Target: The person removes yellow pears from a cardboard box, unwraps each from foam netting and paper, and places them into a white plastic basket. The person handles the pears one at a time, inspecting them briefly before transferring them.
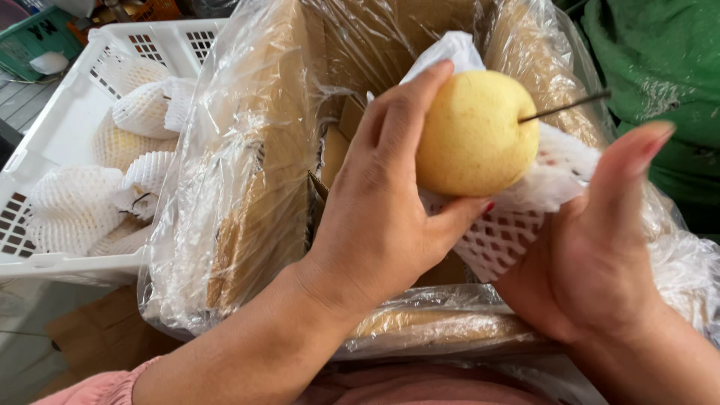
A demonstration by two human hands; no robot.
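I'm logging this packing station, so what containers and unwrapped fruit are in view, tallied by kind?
Bare yellow pear: 1
Plastic-lined cardboard box: 1
White plastic crate: 1
Green basket: 1
Total: 4

Two hands show, the left hand (375, 217) and the right hand (592, 255). Between them is one bare yellow pear (472, 135) with one thin dark stem (566, 105). One white foam net sleeve (517, 214) lies under that pear. There is one cardboard box (262, 202), lined with one clear plastic sheet (187, 247). There is one white plastic crate (52, 142), and in it about five pears wrapped in white foam nets (142, 109) can be made out, though the pile overlaps and an exact count cannot be told. One green crate (37, 34) sits at the top left corner, and one green cloth (660, 67) at the top right.
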